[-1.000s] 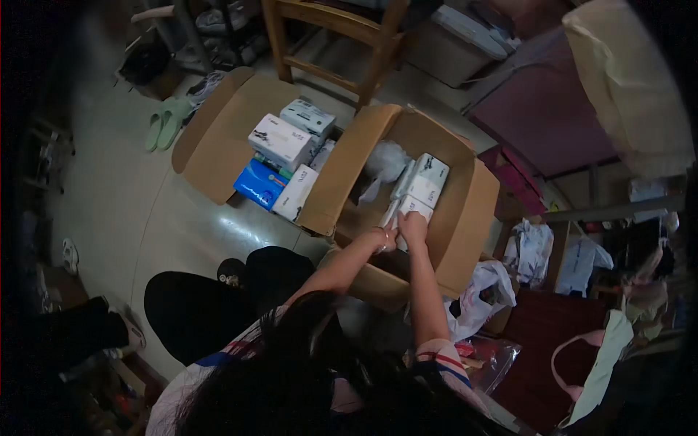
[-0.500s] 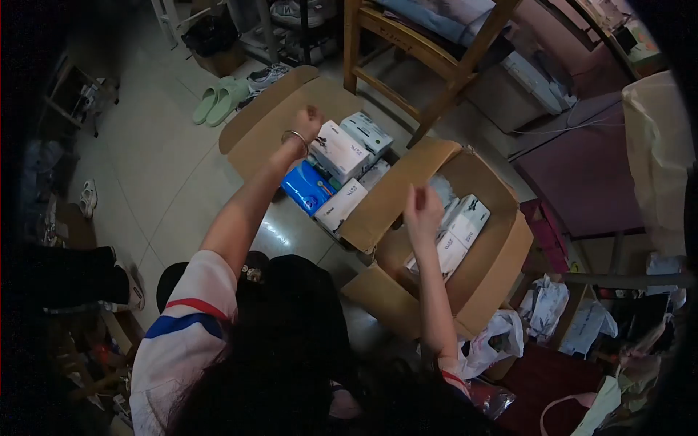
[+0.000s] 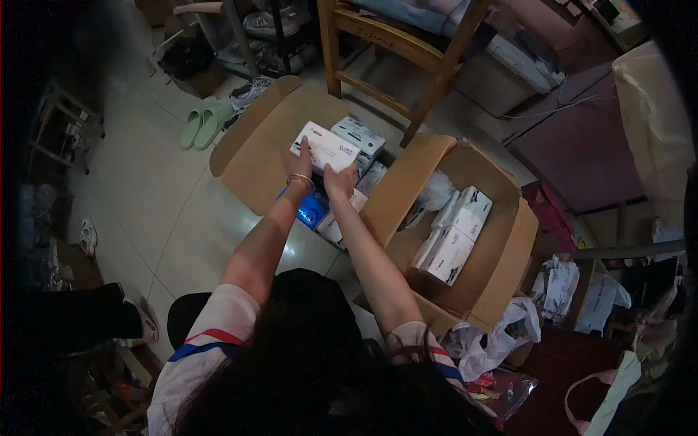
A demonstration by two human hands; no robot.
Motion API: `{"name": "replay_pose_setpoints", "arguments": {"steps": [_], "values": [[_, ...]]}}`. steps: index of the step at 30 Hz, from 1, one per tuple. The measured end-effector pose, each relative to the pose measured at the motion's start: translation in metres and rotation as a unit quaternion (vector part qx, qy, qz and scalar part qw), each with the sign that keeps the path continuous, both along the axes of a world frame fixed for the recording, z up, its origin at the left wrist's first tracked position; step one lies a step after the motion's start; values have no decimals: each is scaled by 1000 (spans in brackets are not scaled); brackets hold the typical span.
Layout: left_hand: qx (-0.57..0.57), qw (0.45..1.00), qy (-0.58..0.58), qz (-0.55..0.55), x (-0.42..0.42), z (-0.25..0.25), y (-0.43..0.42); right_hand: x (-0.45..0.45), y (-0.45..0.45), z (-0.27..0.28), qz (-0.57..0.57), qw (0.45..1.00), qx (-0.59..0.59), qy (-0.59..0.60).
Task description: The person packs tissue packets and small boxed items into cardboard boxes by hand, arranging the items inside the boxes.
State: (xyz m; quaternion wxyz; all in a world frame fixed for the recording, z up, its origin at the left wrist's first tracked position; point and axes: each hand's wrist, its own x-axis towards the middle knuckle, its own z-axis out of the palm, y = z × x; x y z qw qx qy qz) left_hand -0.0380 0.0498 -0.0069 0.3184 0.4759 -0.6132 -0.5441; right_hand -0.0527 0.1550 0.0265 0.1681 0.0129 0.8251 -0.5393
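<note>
A white tissue pack [image 3: 326, 148] with dark print is held between my two hands. My left hand [image 3: 300, 161] grips its left end, thumb on top, and my right hand [image 3: 341, 182] grips its near right side. Beneath and around it are a blue pack [image 3: 311, 211], a pale green-white pack [image 3: 359, 136] and another white pack [image 3: 333, 229], partly covered by my right arm. To the right, an open cardboard box [image 3: 504, 269] holds white packs [image 3: 446, 253] in a row and a clear plastic bag [image 3: 436, 190].
A wooden chair [image 3: 389, 38] stands behind the boxes. Green slippers [image 3: 207, 125] and shoes lie at the back left. White plastic bags [image 3: 502, 340] sit right of the box. Another person's dark-clothed leg [image 3: 80, 317] and shoe show at the left.
My right hand has moved left from above the box to the white pack. Both hands have taken hold of that pack, which is now raised and turned slightly.
</note>
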Motion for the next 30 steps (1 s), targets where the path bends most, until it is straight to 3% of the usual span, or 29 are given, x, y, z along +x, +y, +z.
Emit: {"name": "replay_pose_setpoints", "arguments": {"steps": [1,3,5,7,9,10,12,13,16,19,21,22,23,25,26,28,30], "values": [[-4,1000,0,-4,-7,18,9,3,-2,13,-18,996,-33,85],[-79,980,126,131,-22,85,32,4,-1,50,-86,960,-130,231],[-122,949,288,41,-46,132,41,-3,38,120,-85,919,-297,244],[-90,919,371,-97,-53,208,87,-11,95,179,-84,926,-296,218],[-228,908,292,-196,-74,225,121,-38,137,161,-80,901,-230,360],[-219,891,322,-236,-84,227,150,-27,156,183,-125,893,-243,359],[-191,864,358,-299,-102,217,211,-46,187,148,-227,854,-230,408],[-172,856,364,-324,-111,203,235,-45,206,139,-249,874,-213,358],[-128,874,165,-439,-124,160,280,-54,249,86,-327,862,-183,341],[-79,875,-10,-478,-135,89,318,-68,296,13,-437,871,-171,146],[195,814,-42,-546,-122,60,324,-75,311,-42,-394,909,-101,89],[163,799,-49,-577,-119,24,325,-61,298,-4,-380,912,-155,16],[131,783,-58,-606,-113,-8,326,-63,294,-10,-377,913,-156,13],[173,795,-28,-580,-104,-24,325,-65,288,-25,-361,930,-42,48],[119,805,-29,-580,-109,-40,326,-65,288,-27,-360,931,-44,44],[64,814,-30,-576,-112,-35,325,-65,290,-22,-325,933,-152,-13],[60,779,-22,-624,-111,-19,322,-64,287,-19,-342,932,-120,32]]}}
